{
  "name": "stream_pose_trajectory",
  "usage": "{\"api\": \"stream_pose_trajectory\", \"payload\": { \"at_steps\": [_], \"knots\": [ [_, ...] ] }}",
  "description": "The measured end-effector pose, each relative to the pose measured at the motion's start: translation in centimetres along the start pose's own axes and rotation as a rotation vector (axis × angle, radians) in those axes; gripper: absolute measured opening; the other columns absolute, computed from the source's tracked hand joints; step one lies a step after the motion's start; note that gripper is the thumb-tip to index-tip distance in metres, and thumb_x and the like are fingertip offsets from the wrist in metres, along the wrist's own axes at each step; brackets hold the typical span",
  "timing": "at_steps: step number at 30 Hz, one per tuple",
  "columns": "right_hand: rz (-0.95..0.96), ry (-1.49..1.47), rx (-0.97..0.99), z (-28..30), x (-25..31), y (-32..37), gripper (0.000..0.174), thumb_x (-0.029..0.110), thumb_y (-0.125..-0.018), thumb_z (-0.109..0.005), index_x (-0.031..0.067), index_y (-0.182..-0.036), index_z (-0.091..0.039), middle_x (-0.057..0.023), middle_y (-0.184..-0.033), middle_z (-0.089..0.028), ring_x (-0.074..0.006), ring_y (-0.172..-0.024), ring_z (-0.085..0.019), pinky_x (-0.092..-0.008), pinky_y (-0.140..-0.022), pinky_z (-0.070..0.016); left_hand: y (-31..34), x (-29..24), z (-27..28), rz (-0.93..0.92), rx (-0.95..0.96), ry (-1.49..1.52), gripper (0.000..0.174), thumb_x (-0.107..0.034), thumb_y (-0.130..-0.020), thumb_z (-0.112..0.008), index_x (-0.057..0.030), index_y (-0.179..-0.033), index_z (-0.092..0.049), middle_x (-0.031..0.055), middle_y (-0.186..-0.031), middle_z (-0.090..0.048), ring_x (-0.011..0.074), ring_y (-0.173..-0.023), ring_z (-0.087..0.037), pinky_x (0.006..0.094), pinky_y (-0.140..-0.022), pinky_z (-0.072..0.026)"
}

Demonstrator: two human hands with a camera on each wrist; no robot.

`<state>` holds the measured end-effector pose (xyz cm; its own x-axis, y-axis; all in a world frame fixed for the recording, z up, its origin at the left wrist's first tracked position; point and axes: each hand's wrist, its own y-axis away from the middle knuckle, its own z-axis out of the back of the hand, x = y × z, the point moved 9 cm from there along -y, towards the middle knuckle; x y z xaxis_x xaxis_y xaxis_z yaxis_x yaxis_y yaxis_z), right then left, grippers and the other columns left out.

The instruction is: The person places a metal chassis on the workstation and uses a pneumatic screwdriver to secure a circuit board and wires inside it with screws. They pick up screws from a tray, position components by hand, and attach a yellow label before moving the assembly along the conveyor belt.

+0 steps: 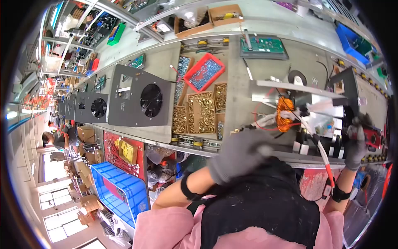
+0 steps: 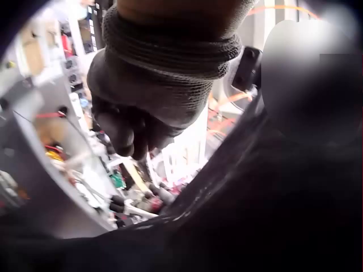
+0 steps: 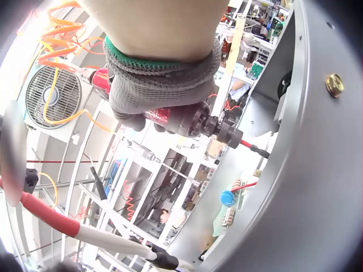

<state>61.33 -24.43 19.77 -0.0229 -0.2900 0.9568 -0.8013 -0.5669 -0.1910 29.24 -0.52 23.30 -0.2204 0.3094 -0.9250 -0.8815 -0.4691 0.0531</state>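
Observation:
My left hand (image 1: pixel 244 155), in a grey glove and blurred, is over the black apron at the bench edge. Its fingers curl inward in the left wrist view (image 2: pixel 150 96), with nothing visible in them. My right hand (image 1: pixel 355 149) grips a red and black power driver (image 1: pixel 373 138) at the right end of the open metal chassis. In the right wrist view the gloved hand (image 3: pixel 161 93) wraps the driver (image 3: pixel 193 119), whose bit points at the grey panel (image 3: pixel 300 147). A brass screw (image 3: pixel 334 85) sits on that panel. An orange-wound coil (image 1: pixel 285 114) lies inside the chassis.
Left of the chassis are a red tray of screws (image 1: pixel 215 62), cardboard boxes of brass parts (image 1: pixel 201 112) and a grey fan panel (image 1: pixel 134 93). A green circuit board (image 1: pixel 265 44) lies behind. A red-and-white cable (image 1: pixel 323 153) hangs near my right forearm; a blue crate (image 1: pixel 99 174) stands below left.

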Motion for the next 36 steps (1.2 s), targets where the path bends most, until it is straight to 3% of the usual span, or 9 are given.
{"api": "stream_pose_trajectory", "payload": {
  "at_steps": [6, 9, 19, 22, 26, 29, 31, 33, 36],
  "knots": [
    [0.082, 0.22, -0.31, 0.4, 0.6, 0.9, 0.033, 0.016, -0.088, -0.059, 0.001, -0.117, -0.054, -0.0038, -0.086, -0.059, -0.0074, -0.063, -0.05, -0.0215, -0.058, -0.0413, 6.0, 31.1, 9.2, 0.588, -0.193, -0.768, 0.027, -0.02, -0.078, -0.061, -0.0117, -0.104, -0.062, 0.0145, -0.103, -0.06, 0.0349, -0.091, -0.062, 0.0417, -0.076, -0.0504],
    [-0.09, 0.168, -0.329, 3.6, -1.7, 1.2, 0.017, 0.019, -0.087, -0.061, 0.0048, -0.097, -0.063, 0.002, -0.07, -0.053, -0.0068, -0.058, -0.048, -0.0212, -0.056, -0.0405, 5.0, 33.9, 7.3, 0.439, -0.057, -1.094, 0.036, -0.012, -0.076, -0.06, -0.015, -0.112, -0.057, 0.0141, -0.106, -0.055, 0.0353, -0.097, -0.059, 0.0426, -0.077, -0.0503],
    [0.135, 0.225, -0.537, 1.1, 0.6, 2.3, 0.05, 0.012, -0.086, -0.059, 0.0062, -0.133, -0.043, 0.0019, -0.07, -0.048, -0.005, -0.048, -0.04, -0.0209, -0.041, -0.0338, 4.9, 37.7, 10.0, 0.479, -0.062, -0.713, 0.03, -0.006, -0.08, -0.054, -0.0113, -0.109, -0.06, 0.0147, -0.107, -0.06, 0.0353, -0.091, -0.061, 0.0431, -0.075, -0.0506],
    [0.145, 0.17, -0.56, 1.1, 0.3, 2.0, 0.05, 0.01, -0.086, -0.06, 0.0078, -0.132, -0.044, -0.0005, -0.076, -0.054, -0.0058, -0.048, -0.042, -0.0209, -0.041, -0.0351, 6.3, 37.1, 11.6, 0.794, -0.21, -0.047, 0.033, -0.008, -0.08, -0.053, -0.0087, -0.114, -0.058, 0.0141, -0.095, -0.063, 0.0298, -0.083, -0.063, 0.0396, -0.066, -0.0522],
    [0.064, 0.122, -0.36, -1.3, 2.8, 0.9, 0.04, 0.008, -0.083, -0.061, 0.0037, -0.121, -0.048, -0.0071, -0.095, -0.057, -0.0087, -0.064, -0.051, -0.0206, -0.05, -0.0434, 7.6, 37.0, 10.9, 0.656, -0.634, 1.195, 0.014, -0.008, -0.077, -0.054, -0.0039, -0.091, -0.058, 0.01, -0.071, -0.055, 0.0232, -0.065, -0.056, 0.0337, -0.051, -0.0453],
    [0.188, 0.043, -0.319, -2.0, 6.5, 0.7, 0.043, 0.009, -0.082, -0.062, 0.0017, -0.123, -0.047, -0.0083, -0.101, -0.056, -0.0111, -0.077, -0.054, -0.0232, -0.065, -0.0464, 7.6, 32.7, 10.4, 0.583, -0.619, 1.487, 0.007, -0.006, -0.076, -0.054, -0.0056, -0.083, -0.053, 0.0092, -0.068, -0.052, 0.0223, -0.06, -0.052, 0.0329, -0.049, -0.0418],
    [0.352, 0.058, -0.267, -5.0, 11.6, 1.2, 0.046, 0.013, -0.08, -0.063, 0.0, -0.122, -0.047, -0.0096, -0.1, -0.053, -0.0168, -0.083, -0.051, -0.0288, -0.08, -0.042, 6.8, 29.4, 10.2, 0.563, -0.595, 1.545, 0.004, -0.007, -0.078, -0.053, -0.0053, -0.081, -0.05, 0.0098, -0.07, -0.054, 0.0234, -0.064, -0.054, 0.034, -0.051, -0.0436],
    [0.453, -0.046, -0.194, -8.1, 15.5, 2.0, 0.041, 0.016, -0.078, -0.064, 0.0009, -0.112, -0.045, -0.0071, -0.092, -0.046, -0.016, -0.076, -0.045, -0.0272, -0.072, -0.0391, 5.0, 23.6, 12.4, 0.376, -0.419, 0.471, 0.007, -0.011, -0.082, -0.053, -0.0037, -0.082, -0.053, 0.0091, -0.072, -0.057, 0.0193, -0.067, -0.057, 0.0313, -0.055, -0.0462],
    [0.553, -0.07, -0.016, -13.9, 19.3, 3.3, 0.034, 0.023, -0.078, -0.063, 0.0082, -0.088, -0.034, -0.0061, -0.082, -0.036, -0.0151, -0.066, -0.036, -0.0256, -0.06, -0.029, 1.1, 10.3, 9.1, 0.29, -0.263, 0.673, 0.026, -0.023, -0.089, -0.053, 0.0004, -0.1, -0.057, 0.0068, -0.076, -0.058, 0.0124, -0.065, -0.056, 0.0244, -0.054, -0.0443]
  ]
}}
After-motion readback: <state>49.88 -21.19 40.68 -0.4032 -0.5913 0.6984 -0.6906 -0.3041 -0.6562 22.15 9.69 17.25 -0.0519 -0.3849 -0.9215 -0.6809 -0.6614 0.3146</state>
